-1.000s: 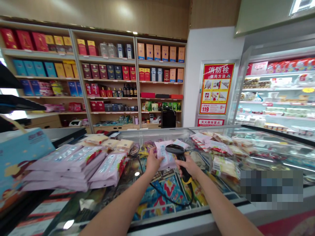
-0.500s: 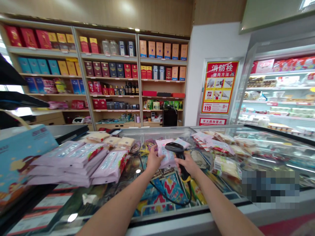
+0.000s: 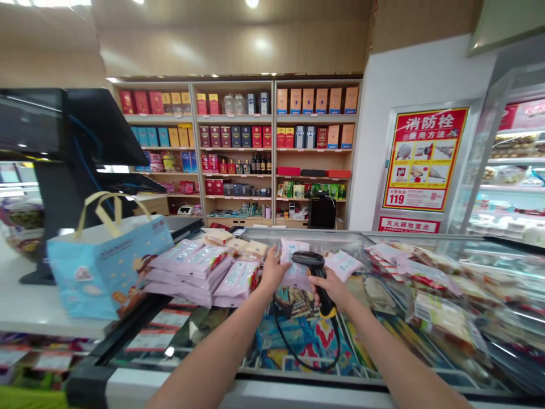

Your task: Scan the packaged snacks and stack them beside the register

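My left hand [image 3: 273, 271] grips a pale lilac packet [image 3: 293, 277] by its left side, holding it above the glass top of a chest freezer. My right hand [image 3: 331, 288] is wrapped round the handle of a black and yellow barcode scanner [image 3: 309, 259]. The scanner's head points away from me and covers part of the packet's right side. A black cable [image 3: 279, 329] loops down from the scanner over the glass. Just right of the scanner lies another lilac packet [image 3: 343, 264]. Stacked lilac packets [image 3: 187, 275] sit left of my left hand.
A blue paper bag [image 3: 97, 272] stands on the counter at left, before a black terminal [image 3: 63, 170]. Bagged bread [image 3: 445, 321] and more lilac packets [image 3: 426, 275] lie on the freezer's right side. Shelves of boxes [image 3: 232, 136] line the back wall.
My view has swung left, so the scene sits further right and the whole blue bag and terminal show. Both hands keep their holds. A red light spot on the packet no longer shows.
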Action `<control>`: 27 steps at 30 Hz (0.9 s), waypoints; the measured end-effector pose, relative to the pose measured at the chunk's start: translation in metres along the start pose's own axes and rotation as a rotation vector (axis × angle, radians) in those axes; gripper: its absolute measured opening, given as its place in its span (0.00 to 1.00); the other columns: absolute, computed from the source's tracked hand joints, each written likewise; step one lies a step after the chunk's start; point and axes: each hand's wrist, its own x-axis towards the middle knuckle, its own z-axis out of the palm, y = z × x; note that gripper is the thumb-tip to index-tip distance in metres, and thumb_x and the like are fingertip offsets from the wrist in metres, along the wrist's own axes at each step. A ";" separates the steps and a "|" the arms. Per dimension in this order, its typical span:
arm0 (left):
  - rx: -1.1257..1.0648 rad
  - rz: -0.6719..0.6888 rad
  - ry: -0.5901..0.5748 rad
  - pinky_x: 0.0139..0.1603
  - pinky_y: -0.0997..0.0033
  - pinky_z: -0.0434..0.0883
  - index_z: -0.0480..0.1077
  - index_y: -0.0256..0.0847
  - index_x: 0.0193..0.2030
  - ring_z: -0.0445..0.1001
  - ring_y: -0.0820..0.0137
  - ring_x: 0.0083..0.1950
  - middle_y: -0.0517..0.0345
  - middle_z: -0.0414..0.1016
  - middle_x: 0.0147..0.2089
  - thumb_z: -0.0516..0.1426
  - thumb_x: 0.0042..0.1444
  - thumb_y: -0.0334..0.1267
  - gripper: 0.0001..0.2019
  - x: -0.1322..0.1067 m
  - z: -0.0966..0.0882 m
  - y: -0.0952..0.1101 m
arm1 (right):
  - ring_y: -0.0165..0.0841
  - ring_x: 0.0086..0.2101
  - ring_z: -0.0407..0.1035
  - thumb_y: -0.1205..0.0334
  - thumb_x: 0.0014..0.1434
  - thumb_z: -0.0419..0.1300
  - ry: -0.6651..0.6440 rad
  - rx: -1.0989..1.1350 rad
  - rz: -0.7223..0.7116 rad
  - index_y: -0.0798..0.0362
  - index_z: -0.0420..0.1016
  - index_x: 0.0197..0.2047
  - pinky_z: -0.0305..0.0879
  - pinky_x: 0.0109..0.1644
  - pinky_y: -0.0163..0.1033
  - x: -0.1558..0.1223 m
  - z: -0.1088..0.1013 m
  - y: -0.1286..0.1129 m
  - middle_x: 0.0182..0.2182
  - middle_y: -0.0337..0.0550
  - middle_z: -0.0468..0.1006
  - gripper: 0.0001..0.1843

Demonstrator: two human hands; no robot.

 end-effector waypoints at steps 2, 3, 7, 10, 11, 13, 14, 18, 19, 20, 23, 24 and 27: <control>-0.042 -0.071 0.062 0.38 0.69 0.73 0.53 0.34 0.65 0.78 0.67 0.37 0.56 0.77 0.35 0.62 0.49 0.30 0.36 0.002 -0.033 -0.004 | 0.27 0.14 0.62 0.50 0.43 0.66 -0.055 0.011 -0.003 0.52 0.64 0.33 0.64 0.17 0.34 0.010 0.019 -0.002 0.16 0.30 0.69 0.19; -0.067 -0.113 0.089 0.38 0.69 0.73 0.54 0.34 0.64 0.77 0.67 0.36 0.57 0.77 0.35 0.62 0.48 0.30 0.36 0.002 -0.050 -0.006 | 0.27 0.14 0.62 0.50 0.43 0.66 -0.083 0.019 -0.005 0.52 0.65 0.33 0.64 0.18 0.34 0.015 0.029 -0.003 0.16 0.30 0.69 0.19; -0.016 -0.193 0.158 0.42 0.69 0.72 0.58 0.37 0.62 0.78 0.65 0.41 0.55 0.77 0.39 0.63 0.46 0.29 0.35 0.004 -0.114 -0.015 | 0.27 0.14 0.63 0.51 0.43 0.66 -0.176 0.054 -0.016 0.53 0.66 0.33 0.65 0.18 0.34 0.033 0.068 -0.002 0.16 0.30 0.69 0.19; 0.251 -0.186 0.157 0.47 0.68 0.71 0.59 0.38 0.60 0.76 0.63 0.49 0.51 0.77 0.46 0.63 0.44 0.27 0.34 0.003 -0.146 -0.015 | 0.26 0.14 0.62 0.51 0.42 0.67 -0.223 0.062 0.006 0.53 0.66 0.33 0.64 0.18 0.34 0.044 0.092 0.001 0.16 0.30 0.69 0.20; 0.378 -0.183 0.143 0.50 0.68 0.70 0.60 0.37 0.59 0.75 0.62 0.51 0.48 0.77 0.48 0.62 0.45 0.26 0.33 0.001 -0.153 -0.014 | 0.26 0.14 0.62 0.51 0.41 0.67 -0.231 0.060 0.018 0.53 0.65 0.31 0.64 0.18 0.34 0.047 0.098 0.003 0.16 0.30 0.69 0.20; 0.638 -0.158 0.114 0.53 0.66 0.68 0.63 0.36 0.56 0.74 0.60 0.55 0.44 0.75 0.52 0.60 0.47 0.25 0.28 -0.005 -0.159 -0.009 | 0.25 0.14 0.61 0.50 0.40 0.67 -0.239 0.056 0.038 0.53 0.63 0.29 0.64 0.18 0.34 0.052 0.108 0.007 0.15 0.30 0.68 0.20; 0.753 -0.126 0.102 0.54 0.65 0.68 0.65 0.35 0.55 0.73 0.60 0.55 0.43 0.75 0.53 0.58 0.48 0.24 0.24 -0.008 -0.158 -0.007 | 0.25 0.14 0.61 0.50 0.39 0.67 -0.240 0.052 0.045 0.52 0.63 0.28 0.64 0.18 0.34 0.054 0.112 0.010 0.15 0.30 0.68 0.20; 1.016 0.113 0.094 0.58 0.62 0.66 0.71 0.36 0.46 0.71 0.60 0.57 0.41 0.72 0.56 0.48 0.54 0.20 0.17 -0.025 -0.145 -0.003 | 0.25 0.13 0.61 0.50 0.40 0.67 -0.231 0.038 0.060 0.52 0.62 0.29 0.65 0.18 0.35 0.058 0.117 0.019 0.14 0.30 0.67 0.21; 1.039 0.163 0.097 0.59 0.61 0.65 0.72 0.36 0.44 0.70 0.60 0.59 0.40 0.71 0.57 0.47 0.56 0.21 0.16 -0.030 -0.140 -0.003 | 0.26 0.13 0.61 0.49 0.40 0.67 -0.226 0.041 0.061 0.52 0.63 0.29 0.65 0.18 0.35 0.058 0.115 0.020 0.15 0.30 0.67 0.21; 1.049 0.204 0.101 0.61 0.60 0.64 0.72 0.35 0.43 0.69 0.59 0.60 0.39 0.70 0.59 0.46 0.57 0.22 0.16 -0.033 -0.134 -0.004 | 0.26 0.14 0.62 0.49 0.40 0.67 -0.219 0.048 0.059 0.52 0.63 0.30 0.65 0.18 0.35 0.058 0.112 0.020 0.15 0.30 0.67 0.21; 1.023 0.290 0.101 0.65 0.57 0.61 0.73 0.34 0.44 0.66 0.56 0.64 0.37 0.66 0.63 0.49 0.58 0.26 0.14 -0.042 -0.115 -0.006 | 0.26 0.15 0.62 0.49 0.41 0.67 -0.191 0.076 0.038 0.53 0.65 0.33 0.65 0.19 0.35 0.057 0.095 0.017 0.16 0.30 0.68 0.22; 0.997 0.305 0.090 0.65 0.57 0.61 0.73 0.34 0.46 0.66 0.56 0.64 0.37 0.65 0.64 0.50 0.57 0.26 0.14 -0.044 -0.107 -0.006 | 0.26 0.15 0.63 0.48 0.41 0.67 -0.176 0.081 0.031 0.53 0.65 0.33 0.64 0.20 0.35 0.056 0.087 0.016 0.16 0.30 0.68 0.22; 0.883 0.328 0.030 0.63 0.60 0.63 0.72 0.36 0.49 0.67 0.59 0.63 0.41 0.64 0.65 0.52 0.56 0.27 0.15 -0.042 -0.080 -0.003 | 0.26 0.15 0.63 0.49 0.41 0.67 -0.096 0.094 0.005 0.53 0.65 0.33 0.64 0.19 0.34 0.052 0.055 0.011 0.16 0.30 0.69 0.22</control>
